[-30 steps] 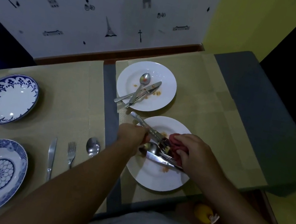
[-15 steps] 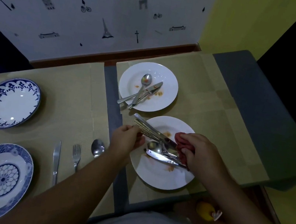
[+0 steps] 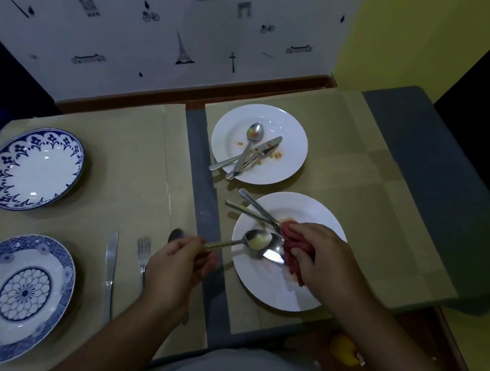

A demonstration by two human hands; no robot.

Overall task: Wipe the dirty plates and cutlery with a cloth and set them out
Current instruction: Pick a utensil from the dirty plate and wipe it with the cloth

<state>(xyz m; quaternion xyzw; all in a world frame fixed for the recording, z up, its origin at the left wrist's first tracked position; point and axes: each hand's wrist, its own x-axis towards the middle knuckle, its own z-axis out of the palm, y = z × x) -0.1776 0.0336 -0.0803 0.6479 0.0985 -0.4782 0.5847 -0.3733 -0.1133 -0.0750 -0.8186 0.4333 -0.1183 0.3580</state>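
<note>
My left hand (image 3: 181, 263) grips the handle of a spoon (image 3: 257, 240), its bowl held over the near white plate (image 3: 269, 285). My right hand (image 3: 326, 260) is closed on a red cloth (image 3: 293, 246) that touches the spoon's bowl. Two more cutlery handles (image 3: 252, 209) stick out over the plate's far-left rim, and a knife tip shows under the spoon. The far white plate (image 3: 291, 147) carries food stains plus a spoon, knife and fork (image 3: 250, 154).
On the left mat lie a knife (image 3: 110, 266), a fork (image 3: 143, 254) and a spoon (image 3: 176, 235) partly behind my left hand. Two blue-patterned plates (image 3: 33, 168) (image 3: 7, 298) sit at far left. A yellow object (image 3: 342, 350) lies below the table edge.
My left hand has taken the spoon by its handle and lifted it off the near plate toward the left. The right hand with the cloth has stayed over the plate.
</note>
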